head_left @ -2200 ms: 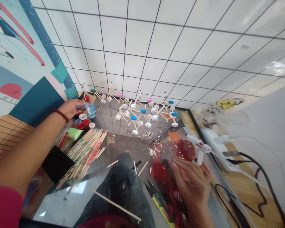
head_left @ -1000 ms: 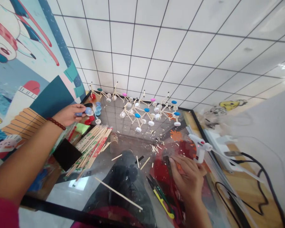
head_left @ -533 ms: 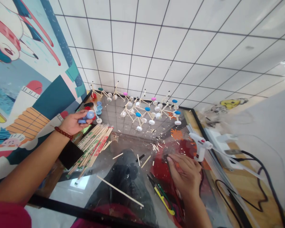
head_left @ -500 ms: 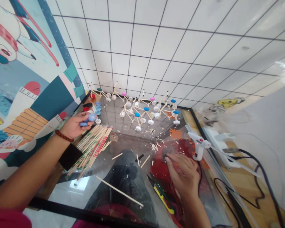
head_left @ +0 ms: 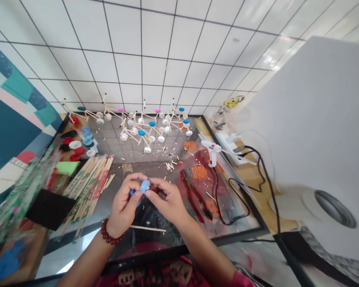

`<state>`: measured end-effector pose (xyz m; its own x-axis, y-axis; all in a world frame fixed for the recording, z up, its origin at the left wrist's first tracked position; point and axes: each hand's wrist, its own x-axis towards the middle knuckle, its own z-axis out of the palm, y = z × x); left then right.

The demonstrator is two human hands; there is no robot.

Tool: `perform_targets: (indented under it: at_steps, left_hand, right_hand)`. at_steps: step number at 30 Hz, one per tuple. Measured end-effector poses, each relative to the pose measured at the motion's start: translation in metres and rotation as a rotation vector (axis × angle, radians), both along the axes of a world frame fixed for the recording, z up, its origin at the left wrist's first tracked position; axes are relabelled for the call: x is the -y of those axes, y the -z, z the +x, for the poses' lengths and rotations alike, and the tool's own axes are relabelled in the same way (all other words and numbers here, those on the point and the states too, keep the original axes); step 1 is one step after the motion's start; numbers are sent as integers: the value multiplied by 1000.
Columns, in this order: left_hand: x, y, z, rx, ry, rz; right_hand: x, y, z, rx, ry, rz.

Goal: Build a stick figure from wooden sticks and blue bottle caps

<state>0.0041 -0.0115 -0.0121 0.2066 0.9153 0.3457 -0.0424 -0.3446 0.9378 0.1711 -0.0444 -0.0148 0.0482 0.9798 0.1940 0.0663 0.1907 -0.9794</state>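
My left hand (head_left: 127,201), with a beaded bracelet at the wrist, is closed on a light blue bottle cap (head_left: 144,186) above the near middle of the glass table. More blue, apparently another cap, shows partly hidden behind its fingers. Meeting it from the right, my right hand (head_left: 169,199) pinches the same cap at its edge. Whether those fingertips also hold something small is hidden. Below the hands lies a thin wooden stick (head_left: 148,228). Toward the back stand several little stick frames (head_left: 137,135) with white cap wheels and blue, pink or green tops.
Bundled wooden sticks (head_left: 89,187) and a black square (head_left: 50,209) lie left. Behind them are loose red, blue and white caps (head_left: 87,137). Right of my hands are red-handled pliers (head_left: 194,195). A white glue gun (head_left: 212,150) trails a black cord near the right edge. Stick scraps litter the middle.
My left hand has carried the blue caps from the left side to the middle. My right hand has come left from the table's right side, and both meet at one cap. The view has turned right.
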Motion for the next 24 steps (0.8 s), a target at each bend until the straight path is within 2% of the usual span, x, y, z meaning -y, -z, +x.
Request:
perform_targets:
  at_steps: [3,7,15,20,24]
  left_hand:
    - [0,4,-4,-66,63,129]
    - [3,9,-6,-124,46,108]
    - [4,15,-2,-177,12,65]
    - [6,19,4,-188,-22,98]
    - [11,17,9,-126,-27,20]
  right_hand:
    - [-4,6,2,-99,-55,-88]
    - [-7,5,-3,-98,-23,-110]
    - [0,1,-8,245,94,49]
    - [0,6,-9,274,133,82]
    - [0,6,-8,338,215,235]
